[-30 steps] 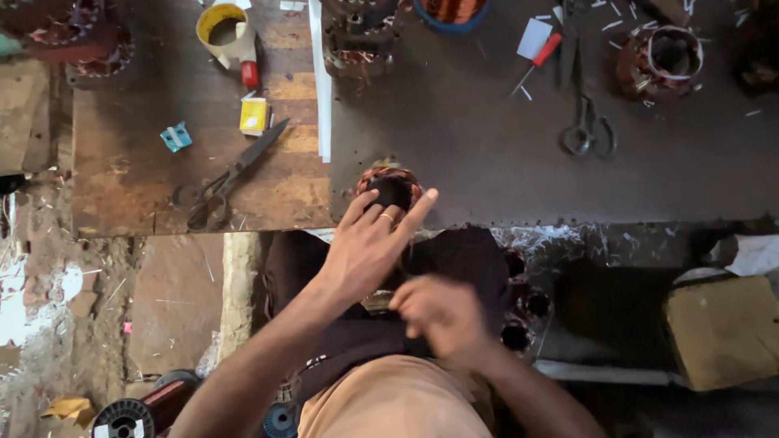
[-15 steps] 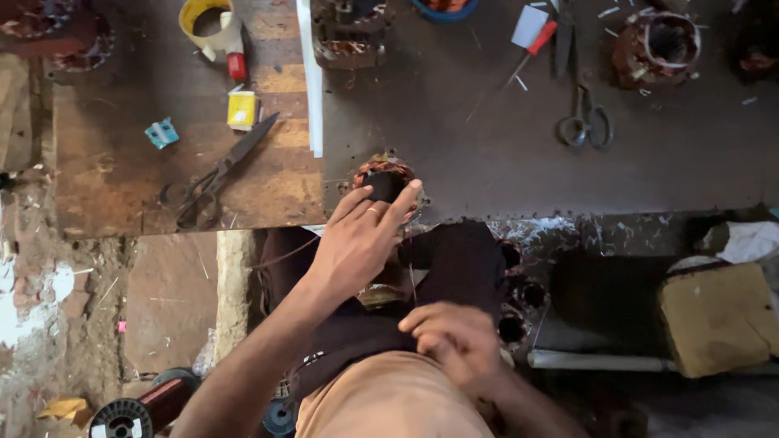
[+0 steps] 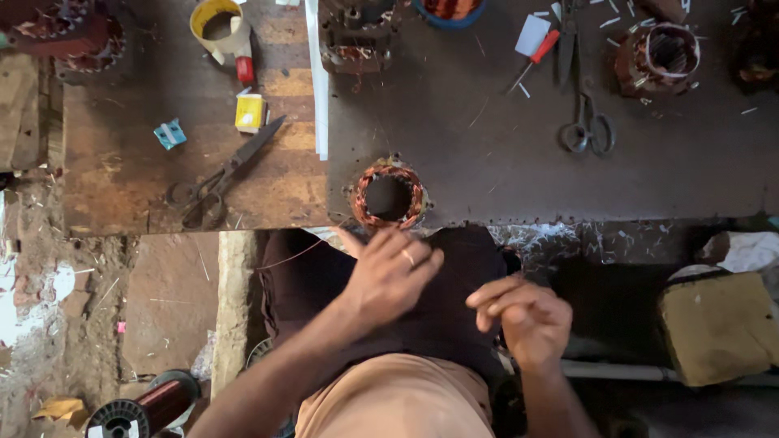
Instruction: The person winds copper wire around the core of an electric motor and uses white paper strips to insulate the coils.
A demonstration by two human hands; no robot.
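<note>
Both hands over lap | left hand (image 3: 389, 276) grip loose, right hand (image 3: 527, 320) curled, contents unclear | stator (image 3: 389, 195) bore-up

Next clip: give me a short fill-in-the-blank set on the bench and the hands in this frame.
1. The round copper-wound stator stands at the bench's near ____.
2. A ring shows on a finger of the ____ hand.
3. The large scissors lie on the ____ part of the bench, left of the white strip.
4. The right hand hovers over the dark ____ on the person's lap.

Missing words: edge; left; wooden; cloth
</note>
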